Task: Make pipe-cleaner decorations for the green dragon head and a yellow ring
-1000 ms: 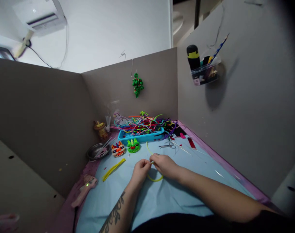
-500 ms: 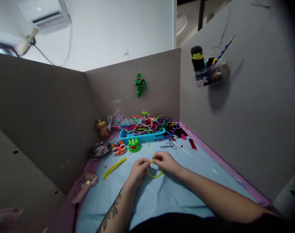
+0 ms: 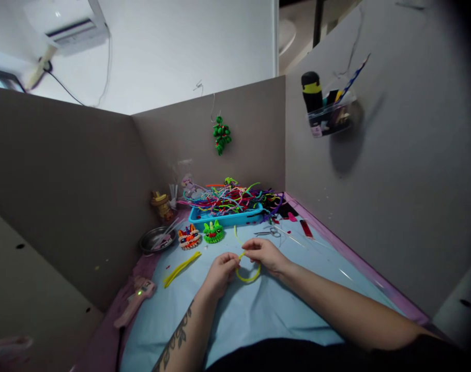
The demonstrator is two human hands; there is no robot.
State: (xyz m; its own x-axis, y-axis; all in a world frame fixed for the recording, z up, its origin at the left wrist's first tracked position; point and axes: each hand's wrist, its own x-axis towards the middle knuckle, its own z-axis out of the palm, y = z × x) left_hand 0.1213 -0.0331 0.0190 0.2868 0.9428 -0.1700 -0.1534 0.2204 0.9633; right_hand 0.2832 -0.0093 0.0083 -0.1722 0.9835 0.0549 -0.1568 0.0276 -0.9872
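Observation:
A yellow pipe cleaner is bent into a loop just above the blue cloth. My left hand pinches it at the loop's upper left. At the upper right, my right hand grips the same pipe cleaner, its fingertips close to those of the left. One thin end sticks up behind the fingers. Left of my hands lies a bundle of yellow pipe cleaners. Beyond them sit a green animal-head figure and an orange one.
A blue tray heaped with coloured pipe cleaners stands at the back. Scissors lie right of centre. At left are a metal bowl and a pink glue gun. Grey partitions enclose the table; one carries a clear holder.
Both hands keep hold of the pipe cleaner, with only slight finger movement at the crossing. The camera view has shifted a little.

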